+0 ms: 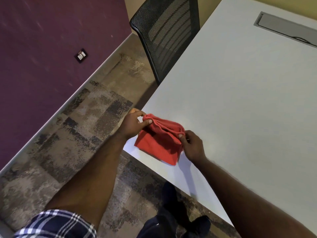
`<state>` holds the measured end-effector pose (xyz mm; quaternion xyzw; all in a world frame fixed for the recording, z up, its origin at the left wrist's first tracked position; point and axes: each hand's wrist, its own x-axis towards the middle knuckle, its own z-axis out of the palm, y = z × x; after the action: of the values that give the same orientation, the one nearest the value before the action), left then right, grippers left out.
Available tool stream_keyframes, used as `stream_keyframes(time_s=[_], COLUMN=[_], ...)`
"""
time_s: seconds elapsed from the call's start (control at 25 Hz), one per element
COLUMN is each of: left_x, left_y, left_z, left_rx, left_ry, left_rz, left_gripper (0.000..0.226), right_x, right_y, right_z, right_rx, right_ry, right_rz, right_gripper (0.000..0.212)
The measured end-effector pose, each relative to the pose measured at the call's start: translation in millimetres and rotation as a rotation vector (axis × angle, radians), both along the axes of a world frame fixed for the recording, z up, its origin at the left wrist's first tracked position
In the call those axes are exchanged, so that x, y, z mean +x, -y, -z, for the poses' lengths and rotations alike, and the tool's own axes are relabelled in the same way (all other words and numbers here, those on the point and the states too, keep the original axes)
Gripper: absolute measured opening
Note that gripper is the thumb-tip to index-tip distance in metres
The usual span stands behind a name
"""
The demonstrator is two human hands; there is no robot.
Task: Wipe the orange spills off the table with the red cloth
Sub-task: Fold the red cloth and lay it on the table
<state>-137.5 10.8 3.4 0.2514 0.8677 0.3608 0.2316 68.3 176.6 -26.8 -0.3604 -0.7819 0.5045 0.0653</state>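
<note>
The red cloth (158,143) is folded and hangs over the near corner of the white table (240,93). My left hand (133,125) pinches the cloth's upper left edge. My right hand (193,145) pinches its upper right edge, so the top fold is stretched between both hands. A small orange patch (134,110) shows at the table's corner, just above my left hand. I see no other orange spill on the tabletop.
A black mesh chair (169,31) stands at the table's left edge, farther back. A grey cable hatch (284,27) is set in the tabletop at the far right. Patterned carpet (77,134) and a purple wall with a socket (81,55) lie left.
</note>
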Motion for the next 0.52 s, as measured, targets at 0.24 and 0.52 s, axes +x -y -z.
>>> stream_keyframes(time_s=[0.24, 0.52], left_x=[1.9, 28.5], left_y=[-41.6, -40.5], left_z=[14.1, 36.7], left_rx=[-0.009, -0.266], left_ry=[0.073, -0.029], left_rz=[-0.110, 0.189], left_gripper=[0.050, 0.085], right_x=[-18.5, -6.9], right_y=[-16.8, -13.2], right_z=[9.7, 6.0], right_rx=[-0.307, -0.413], right_ry=[0.144, 0.162], right_rz=[0.266, 0.229], right_gripper=[0.037, 0.057])
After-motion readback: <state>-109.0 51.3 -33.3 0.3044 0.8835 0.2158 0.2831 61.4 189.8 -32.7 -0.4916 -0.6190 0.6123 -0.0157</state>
